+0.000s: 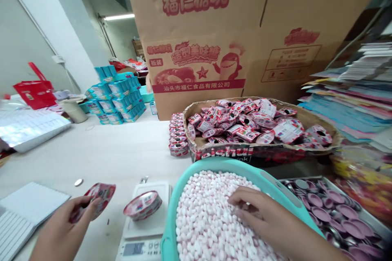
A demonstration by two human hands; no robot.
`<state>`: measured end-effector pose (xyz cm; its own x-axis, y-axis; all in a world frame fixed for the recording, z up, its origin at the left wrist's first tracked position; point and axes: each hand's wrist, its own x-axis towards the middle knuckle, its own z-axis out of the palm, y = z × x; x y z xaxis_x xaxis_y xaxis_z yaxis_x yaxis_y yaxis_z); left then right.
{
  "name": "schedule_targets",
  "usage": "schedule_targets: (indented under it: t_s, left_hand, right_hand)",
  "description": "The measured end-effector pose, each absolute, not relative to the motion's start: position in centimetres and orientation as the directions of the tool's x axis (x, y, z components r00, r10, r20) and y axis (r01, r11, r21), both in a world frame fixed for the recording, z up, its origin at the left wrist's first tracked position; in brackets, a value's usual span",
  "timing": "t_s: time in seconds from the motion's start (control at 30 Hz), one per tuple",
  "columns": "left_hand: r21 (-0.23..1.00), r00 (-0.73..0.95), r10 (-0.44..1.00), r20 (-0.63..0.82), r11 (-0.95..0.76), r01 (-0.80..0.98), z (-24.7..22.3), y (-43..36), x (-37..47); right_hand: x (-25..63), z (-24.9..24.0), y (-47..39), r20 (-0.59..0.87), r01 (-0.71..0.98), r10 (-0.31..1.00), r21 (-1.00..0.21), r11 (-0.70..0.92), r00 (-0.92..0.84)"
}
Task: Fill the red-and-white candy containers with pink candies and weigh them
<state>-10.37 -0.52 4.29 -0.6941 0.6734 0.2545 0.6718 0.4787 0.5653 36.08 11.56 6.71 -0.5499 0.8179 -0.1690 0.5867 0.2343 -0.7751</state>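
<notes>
My left hand holds a red and pink printed packet between thumb and fingers, left of a white scale. On the scale's plate lies a similar printed packet, touched by neither hand. A turquoise basin full of small pale pink and white candies stands right of the scale. My right hand reaches over the candies, its fingers curled down at their surface; whatever is between the fingertips is too small to make out.
Behind the basin, an open carton holds many printed packets. A tray of pink and metallic lids stands at the right. Turquoise boxes are stacked at the back left. A notebook and small round disc lie left.
</notes>
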Motion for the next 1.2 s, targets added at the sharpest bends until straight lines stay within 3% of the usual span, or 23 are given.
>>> schedule_targets:
  t_s: [0.1, 0.23, 0.3, 0.5, 0.6, 0.7, 0.8, 0.87, 0.97, 1.07, 1.13, 1.2]
  left_hand:
    - [0.601, -0.771, 0.629, 0.1, 0.58, 0.55, 2.5, -1.8, -9.0]
    - [0.668, -0.879, 0.47, 0.081, 0.629, 0.397, 0.7, -2.3, -7.0]
    - [0.711, -0.898, 0.43, 0.092, 0.603, 0.362, 0.2, -2.4, -6.5]
    - [0.751, -0.869, 0.49, 0.073, 0.546, 0.371, -0.7, -2.2, -6.4]
    - [0.767, -0.854, 0.467, 0.228, 0.454, 0.453, -1.0, -2.6, -6.2]
    - [0.628, -0.691, 0.436, 0.577, 0.305, 0.716, -0.5, -3.3, -4.9]
    - [0.419, -0.408, 0.57, 0.713, 0.12, 0.9, 0.9, -2.9, -2.5]
    - [0.378, -0.272, 0.747, 0.607, 0.029, 0.925, 2.2, -1.8, -1.0]
    - [0.386, -0.179, 0.933, 0.312, 0.048, 0.921, 4.0, 0.3, 0.3]
    - [0.486, -0.301, 0.909, 0.286, 0.133, 0.864, 6.3, 1.5, 1.2]
    - [0.696, -0.474, 0.811, 0.342, 0.121, 0.707, 7.9, 1.7, 2.6]
    - [0.885, -0.602, 0.738, 0.305, 0.013, 0.465, 9.5, 1.9, 5.0]
  right_hand:
    - [36.0, 6.9, 10.9, -0.252, 0.636, 0.771, -0.732, 0.243, -0.585]
    - [35.7, 7.3, 10.3, -0.374, 0.73, 0.735, -0.641, 0.235, -0.565]
    - [35.4, 7.3, 10.3, -0.355, 0.727, 0.738, -0.636, 0.26, -0.574]
    - [34.8, 6.8, 10.8, -0.258, 0.68, 0.748, -0.654, 0.331, -0.612]
    - [34.8, 6.6, 10.9, -0.27, 0.688, 0.746, -0.647, 0.327, -0.608]
    - [34.8, 6.5, 11.0, -0.265, 0.68, 0.748, -0.659, 0.321, -0.609]
    - [34.9, 6.5, 11.1, -0.245, 0.66, 0.742, -0.674, 0.332, -0.624]
    - [35.0, 6.5, 11.1, -0.219, 0.644, 0.738, -0.677, 0.356, -0.638]
    - [35.3, 6.6, 10.8, -0.181, 0.613, 0.726, -0.688, 0.388, -0.663]
    - [35.6, 7.2, 10.4, -0.198, 0.591, 0.69, -0.704, 0.393, -0.696]
    - [35.7, 7.7, 10.2, -0.207, 0.573, 0.665, -0.718, 0.395, -0.718]
    - [35.7, 8.1, 10.2, -0.179, 0.557, 0.671, -0.726, 0.403, -0.719]
